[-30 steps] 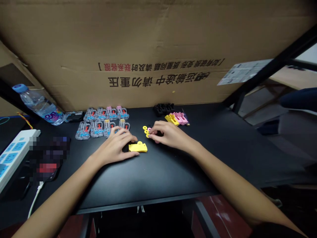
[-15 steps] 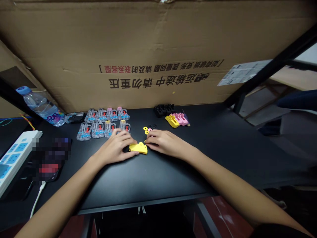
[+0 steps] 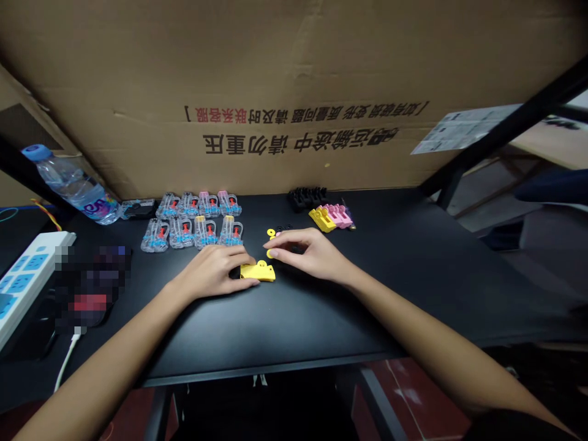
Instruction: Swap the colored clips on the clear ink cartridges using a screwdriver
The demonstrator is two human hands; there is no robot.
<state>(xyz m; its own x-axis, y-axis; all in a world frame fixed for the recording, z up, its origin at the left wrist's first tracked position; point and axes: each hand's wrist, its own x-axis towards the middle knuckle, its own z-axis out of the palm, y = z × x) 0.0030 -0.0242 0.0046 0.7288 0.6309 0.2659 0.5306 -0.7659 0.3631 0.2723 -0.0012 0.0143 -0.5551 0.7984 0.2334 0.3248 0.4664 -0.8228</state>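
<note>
A flat yellow plastic part [image 3: 258, 272] lies on the black table [image 3: 294, 318]. My left hand [image 3: 212, 272] rests on the table with its fingers curled against the part's left end, holding it in place. My right hand [image 3: 307, 253] hovers just right of and above the part, thumb and forefinger pinched on a small yellow ring [image 3: 269, 253]. A few more small rings, yellow, pink and black [image 3: 272, 233], lie just behind my right fingertips.
Two rows of clear packets with red and blue contents [image 3: 193, 223] sit behind my left hand. Black [image 3: 307, 197], yellow and pink [image 3: 331, 218] plastic parts lie at the back. A water bottle [image 3: 68, 184], a power strip [image 3: 22, 285] and a cardboard wall [image 3: 294, 92] border the table.
My right hand went from the ring pile toward the yellow part and now holds a small yellow ring just above it. My left hand stayed on the part.
</note>
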